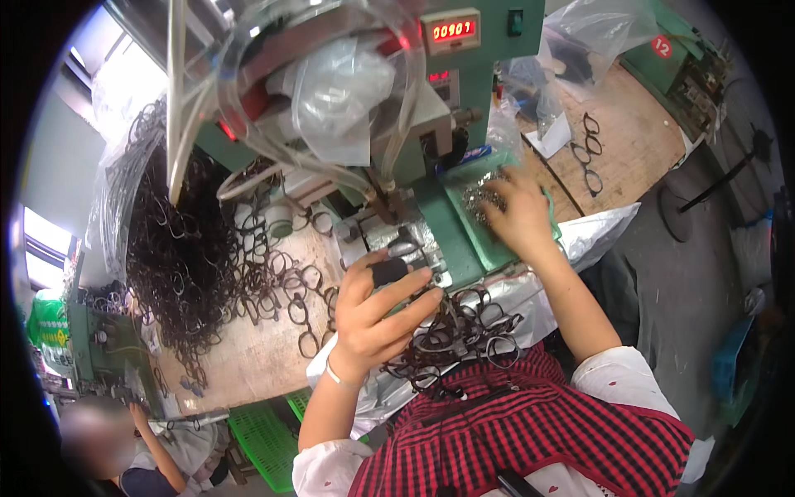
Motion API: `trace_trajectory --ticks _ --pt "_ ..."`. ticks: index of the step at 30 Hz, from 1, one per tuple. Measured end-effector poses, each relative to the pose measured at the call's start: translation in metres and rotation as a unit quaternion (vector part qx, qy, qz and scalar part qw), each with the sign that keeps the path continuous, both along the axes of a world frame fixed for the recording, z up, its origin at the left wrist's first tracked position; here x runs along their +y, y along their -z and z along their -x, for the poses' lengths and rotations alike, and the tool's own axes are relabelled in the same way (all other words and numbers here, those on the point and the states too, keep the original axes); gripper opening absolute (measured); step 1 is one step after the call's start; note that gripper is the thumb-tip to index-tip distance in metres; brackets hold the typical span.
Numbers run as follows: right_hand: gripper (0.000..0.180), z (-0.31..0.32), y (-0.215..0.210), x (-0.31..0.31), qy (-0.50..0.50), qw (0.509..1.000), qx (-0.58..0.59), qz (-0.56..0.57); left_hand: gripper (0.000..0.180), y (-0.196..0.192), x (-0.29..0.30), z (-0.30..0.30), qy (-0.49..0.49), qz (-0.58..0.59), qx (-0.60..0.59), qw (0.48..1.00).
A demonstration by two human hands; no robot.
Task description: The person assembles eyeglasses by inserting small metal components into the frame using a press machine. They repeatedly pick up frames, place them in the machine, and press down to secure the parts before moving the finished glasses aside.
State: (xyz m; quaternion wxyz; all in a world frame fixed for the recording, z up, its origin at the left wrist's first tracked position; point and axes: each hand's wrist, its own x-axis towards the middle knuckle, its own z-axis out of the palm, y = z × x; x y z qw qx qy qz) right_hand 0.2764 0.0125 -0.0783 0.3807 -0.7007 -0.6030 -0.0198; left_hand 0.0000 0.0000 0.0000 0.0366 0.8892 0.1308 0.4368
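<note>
My left hand (377,319), a bangle at its wrist, curls round a dark piece (389,272) at the metal fixture (418,253) of a green bench machine (489,83). What its fingertips grip is partly hidden. To its right, my right hand (523,214) reaches into a green tray (489,248), its fingers bent down into a heap of tiny shiny metal parts (480,201). Whatever its fingertips pinch is too small to make out. Below both hands, several dark eyeglass frames (472,331) lie in a pile on silvery sheeting at my lap.
A big tangled heap of dark eyeglass frames (178,240) rises at the left, with loose ones spread over the wooden table (248,356). More frames (590,157) lie on the right. Clear tubing (406,99) and a plastic bag (339,99) hang before the machine. Another person (166,455) sits lower left.
</note>
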Motion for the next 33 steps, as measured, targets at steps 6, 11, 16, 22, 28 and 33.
trace_trajectory --ticks 6,11,16,22,28,33 --pt "0.013 0.011 0.030 0.001 -0.001 0.998 -0.013 -0.062 0.027 0.008 0.004 0.014 0.007 0.006 0.030 0.999" --pt "0.025 0.004 0.031 0.040 -0.127 0.975 -0.165 -0.077 0.030 0.008 -0.003 0.015 -0.004 0.039 0.018 0.999" --pt "0.013 0.000 0.018 0.024 -0.039 0.994 0.061 -0.080 0.036 0.047 -0.059 0.021 -0.131 0.091 -0.087 0.983" --pt "0.013 -0.001 0.010 0.001 -0.061 0.964 0.250 -0.071 0.015 -0.013 -0.038 0.107 -0.402 0.012 -0.222 0.888" --pt "0.013 0.048 -0.013 0.031 -0.111 0.958 0.244 -0.103 0.020 0.032 0.049 0.159 -0.507 0.072 0.110 0.852" --pt "0.014 0.022 -0.008 -0.004 -0.054 0.983 0.148 -0.097 0.019 0.146 0.091 0.174 -0.525 0.136 0.115 0.832"
